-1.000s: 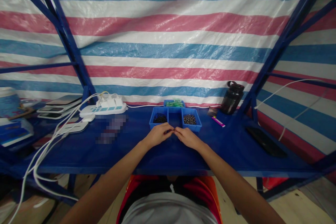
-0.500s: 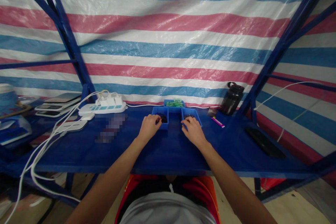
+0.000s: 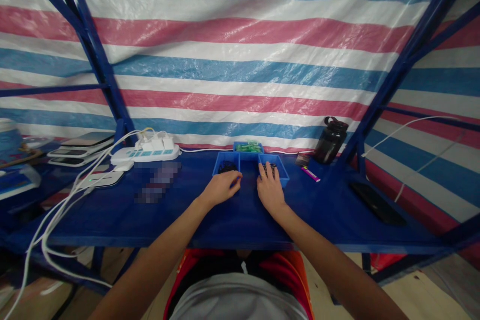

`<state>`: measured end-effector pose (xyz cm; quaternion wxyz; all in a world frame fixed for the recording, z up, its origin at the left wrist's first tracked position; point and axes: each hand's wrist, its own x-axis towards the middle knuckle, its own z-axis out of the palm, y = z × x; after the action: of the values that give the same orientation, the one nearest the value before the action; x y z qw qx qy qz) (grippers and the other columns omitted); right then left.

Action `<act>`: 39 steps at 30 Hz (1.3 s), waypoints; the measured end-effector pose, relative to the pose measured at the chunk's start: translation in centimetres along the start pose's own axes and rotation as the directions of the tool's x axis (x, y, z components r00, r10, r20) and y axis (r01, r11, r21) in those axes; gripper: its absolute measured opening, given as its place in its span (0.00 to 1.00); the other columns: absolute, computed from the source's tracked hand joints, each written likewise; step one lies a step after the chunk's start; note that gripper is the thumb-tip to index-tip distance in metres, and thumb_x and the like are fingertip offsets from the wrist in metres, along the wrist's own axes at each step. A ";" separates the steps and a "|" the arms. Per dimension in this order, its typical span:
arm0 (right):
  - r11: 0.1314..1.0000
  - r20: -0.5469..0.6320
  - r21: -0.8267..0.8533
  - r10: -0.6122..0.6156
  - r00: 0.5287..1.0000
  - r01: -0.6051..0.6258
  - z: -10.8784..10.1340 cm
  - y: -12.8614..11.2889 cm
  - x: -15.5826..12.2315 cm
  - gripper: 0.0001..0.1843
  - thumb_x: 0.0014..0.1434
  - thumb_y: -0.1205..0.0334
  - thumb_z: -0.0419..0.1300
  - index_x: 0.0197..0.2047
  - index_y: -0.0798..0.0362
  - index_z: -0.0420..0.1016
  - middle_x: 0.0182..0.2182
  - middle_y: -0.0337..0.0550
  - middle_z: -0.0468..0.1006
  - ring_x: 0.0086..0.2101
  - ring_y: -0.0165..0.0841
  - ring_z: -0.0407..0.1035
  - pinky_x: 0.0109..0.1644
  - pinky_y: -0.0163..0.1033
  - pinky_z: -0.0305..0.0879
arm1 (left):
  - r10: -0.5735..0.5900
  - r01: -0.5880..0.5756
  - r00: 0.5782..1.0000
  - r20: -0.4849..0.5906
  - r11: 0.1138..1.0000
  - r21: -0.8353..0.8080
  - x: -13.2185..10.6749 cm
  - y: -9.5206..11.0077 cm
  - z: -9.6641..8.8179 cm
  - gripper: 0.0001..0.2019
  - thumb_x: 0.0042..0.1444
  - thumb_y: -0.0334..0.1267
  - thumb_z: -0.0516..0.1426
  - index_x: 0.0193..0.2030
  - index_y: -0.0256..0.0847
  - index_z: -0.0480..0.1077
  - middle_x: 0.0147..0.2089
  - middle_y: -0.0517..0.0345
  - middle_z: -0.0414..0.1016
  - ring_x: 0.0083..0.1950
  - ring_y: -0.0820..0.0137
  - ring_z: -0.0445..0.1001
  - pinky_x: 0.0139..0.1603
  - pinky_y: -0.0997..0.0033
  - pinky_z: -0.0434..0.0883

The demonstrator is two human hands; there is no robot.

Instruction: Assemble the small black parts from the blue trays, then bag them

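My left hand (image 3: 224, 187) is at the front edge of the left blue bin (image 3: 215, 165). Its thumb and fingertips are pinched together; whatever may be between them is too small to make out. Dark small parts (image 3: 228, 165) lie in that bin. My right hand (image 3: 270, 191) reaches over the near edge of the right blue bin (image 3: 284, 176), fingers stretched and spread on the small black-and-silver parts (image 3: 273, 166) inside. Between and behind these two stands a third blue bin (image 3: 235, 147) of green pieces (image 3: 250, 147).
On the blue table (image 3: 240, 225), a white power strip (image 3: 150, 155) with plugs and loose cables (image 3: 56, 215) is at left. To the right are a dark bottle (image 3: 330, 141), a purple-and-white lighter-like stick (image 3: 311, 174) and a black phone-like slab (image 3: 377, 203). A striped sheet (image 3: 240, 70) hangs behind.
My left hand has drawn back out of the left bin toward me and slightly right. My right hand's fingers have straightened and reached further into the right bin.
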<state>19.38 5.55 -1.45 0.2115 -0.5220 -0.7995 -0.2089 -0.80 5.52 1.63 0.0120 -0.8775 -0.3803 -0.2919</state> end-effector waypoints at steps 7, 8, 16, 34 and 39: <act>0.998 0.005 -0.021 -0.054 0.999 0.054 0.4 0.3 -0.3 0.12 0.59 0.70 0.53 0.38 0.58 0.79 0.63 0.54 0.58 0.63 0.52 0.44 0.61 0.61 0.47 | 0.067 -0.099 0.960 0.273 0.990 0.105 -0.1 0.1 0.9 0.05 0.60 0.35 0.51 0.37 0.42 0.68 0.33 0.58 0.75 0.35 0.68 0.73 0.33 0.74 0.62; 0.999 0.003 -0.021 -0.047 0.999 0.047 0.4 0.3 -0.3 0.12 0.59 0.70 0.53 0.38 0.58 0.79 0.63 0.55 0.58 0.63 0.52 0.44 0.61 0.61 0.47 | 0.056 -0.090 0.960 0.274 0.989 0.114 -0.1 0.0 0.9 0.05 0.60 0.36 0.51 0.37 0.42 0.68 0.33 0.58 0.75 0.34 0.68 0.74 0.32 0.74 0.62; 0.999 0.007 0.035 -0.030 1.000 0.030 0.5 0.4 -0.3 0.10 0.59 0.69 0.54 0.35 0.57 0.79 0.61 0.56 0.61 0.62 0.52 0.46 0.62 0.60 0.46 | -0.031 0.005 0.958 0.285 0.996 0.094 -0.2 -0.2 1.4 0.06 0.59 0.38 0.52 0.37 0.43 0.70 0.30 0.59 0.74 0.31 0.68 0.72 0.30 0.75 0.61; 0.927 0.132 0.266 -0.309 0.942 0.266 -1.3 -1.1 -0.1 0.08 0.64 0.67 0.48 0.39 0.55 0.68 0.34 0.49 0.73 0.39 0.38 0.68 0.47 0.42 0.63 | -0.040 0.066 0.966 0.256 0.994 -0.091 -0.2 -0.4 1.7 0.06 0.58 0.37 0.54 0.39 0.41 0.70 0.27 0.62 0.72 0.27 0.72 0.70 0.28 0.76 0.60; 0.800 0.158 0.592 -0.232 0.960 0.096 -0.8 -0.5 -0.2 0.09 0.63 0.69 0.49 0.46 0.53 0.63 0.40 0.44 0.74 0.41 0.33 0.71 0.44 0.37 0.65 | -0.059 0.097 0.962 0.267 0.987 -0.131 -0.3 -0.6 1.6 0.07 0.58 0.38 0.53 0.39 0.40 0.70 0.26 0.62 0.71 0.26 0.73 0.69 0.27 0.76 0.60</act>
<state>19.09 4.75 -0.93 0.2504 -0.3814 -0.8857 0.0864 -0.53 6.12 0.09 -0.1129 -0.8913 -0.3910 -0.1998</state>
